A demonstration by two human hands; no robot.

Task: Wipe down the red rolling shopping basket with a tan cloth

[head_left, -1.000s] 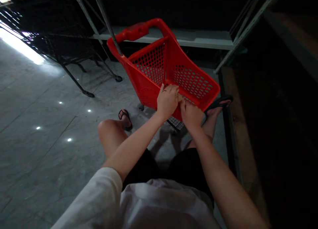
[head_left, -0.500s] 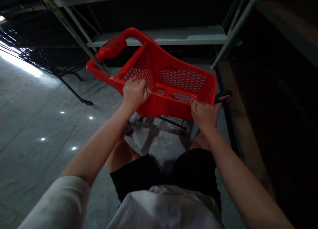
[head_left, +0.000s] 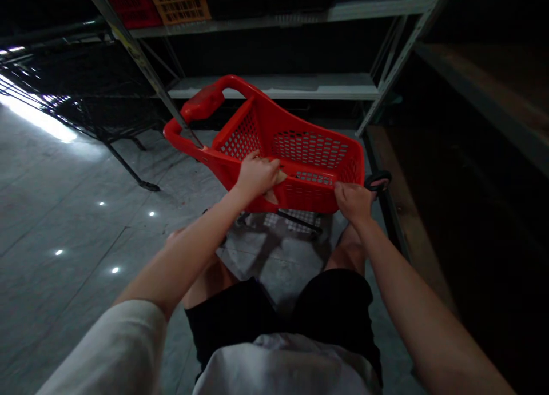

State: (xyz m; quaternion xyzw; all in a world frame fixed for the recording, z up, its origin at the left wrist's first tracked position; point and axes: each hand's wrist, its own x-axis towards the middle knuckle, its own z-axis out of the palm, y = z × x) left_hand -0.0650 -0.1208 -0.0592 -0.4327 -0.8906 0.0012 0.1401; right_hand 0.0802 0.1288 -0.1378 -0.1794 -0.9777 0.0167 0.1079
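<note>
A red plastic shopping cart (head_left: 306, 198) with perforated walls stands crosswise in front of me, its handle to the left. My left hand (head_left: 258, 175) is closed over the middle of the cart's near rim. From its fingers sticks out a small pale cloth-like piece (head_left: 281, 176), pressed against the rim; most of it is hidden. Farther right, my right hand (head_left: 354, 202) grips the same rim near the front corner, thumb on top. Only a basket floor with slots shows inside the cart.
Behind the cart stands a metal shelf rack (head_left: 274, 93). A red crate (head_left: 132, 6) and a yellow crate (head_left: 180, 2) sit on its upper level. Black metal legs (head_left: 126, 166) reach the tiled floor at left. Dark shelving (head_left: 484, 86) borders the right side.
My left hand has slid right along the near rim with the pale piece. My right hand keeps its hold. The view has tilted up, showing more of the rack and crates.
</note>
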